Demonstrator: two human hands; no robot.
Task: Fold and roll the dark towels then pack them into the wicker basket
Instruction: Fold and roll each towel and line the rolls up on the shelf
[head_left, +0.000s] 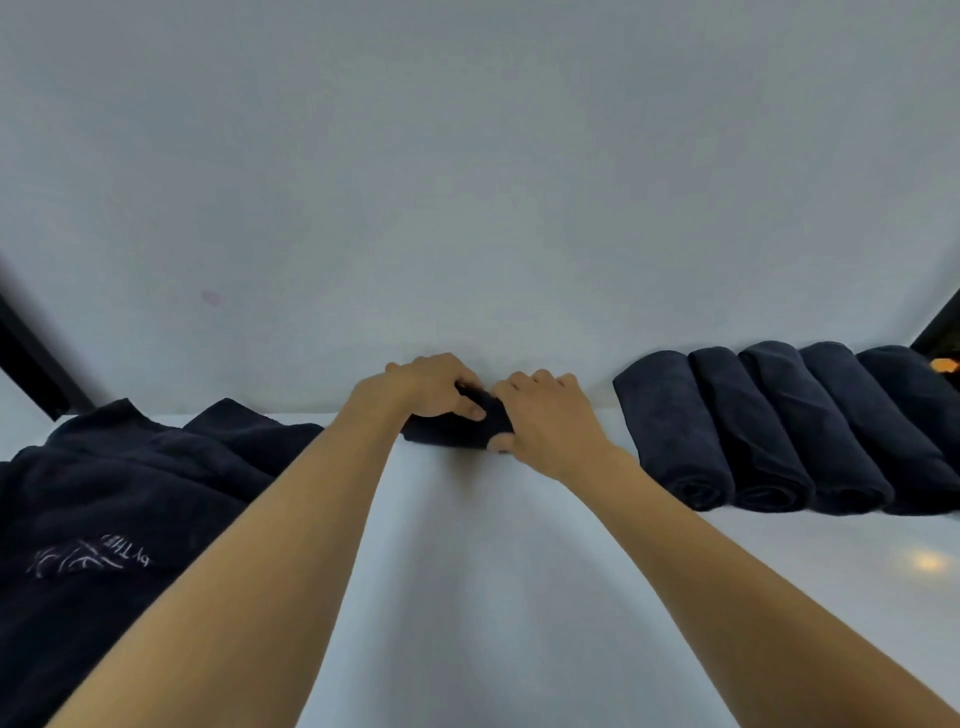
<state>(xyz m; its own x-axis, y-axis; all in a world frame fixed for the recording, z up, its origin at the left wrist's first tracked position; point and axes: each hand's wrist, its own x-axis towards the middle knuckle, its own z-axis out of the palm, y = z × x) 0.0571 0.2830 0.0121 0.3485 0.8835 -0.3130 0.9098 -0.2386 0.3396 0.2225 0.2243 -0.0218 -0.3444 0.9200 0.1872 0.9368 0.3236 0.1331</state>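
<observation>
Both hands are on the small dark navy rolled towel (447, 435), at the far edge of the white tabletop (493, 597) by the wall. Left hand (426, 384) is curled over its top with the thumb on the front. Right hand (550, 421) is wrapped round its right end. The roll's long axis runs left-right, I think, but my fingers cover most of it. The row of finished dark towel rolls (769, 426) sits just to the right, axes pointing away from me, so the right hand is nearer for set-down. The heap of unfolded dark towels (130, 493) is on my left. Wicker basket not in view.
</observation>
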